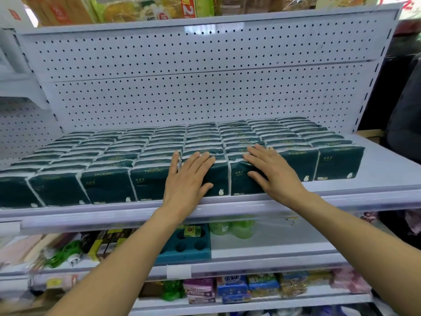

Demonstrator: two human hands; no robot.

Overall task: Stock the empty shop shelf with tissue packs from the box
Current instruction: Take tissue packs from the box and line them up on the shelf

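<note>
Fingers are flat and spread on both sides, nothing gripped: the left hand (186, 179) lies palm-down on the front face and top edge of a dark green plastic-wrapped tissue pack (214, 179) in the near row, thumb stretched out to the left over the neighbouring pack, while the right hand (273, 172) presses the pack just to the right, fingertips reaching over its top edge. Both hands sit side by side, close but apart, near the middle of the white metal shelf (376, 179). Tissue packs fill that shelf from its left end almost to the right, standing upright in tidy rows that run back to the white perforated back panel (205, 76); a bare strip of shelf shows at the right end. Below, on the next shelf down, a teal foam tray with round holes (189, 249) sits in the middle, with green round containers in clear wrap (232, 226) just to its right and a green coiled cord (66, 252) to the left. Lower again, colourful small packets (239, 286) line the bottom shelf.
</note>
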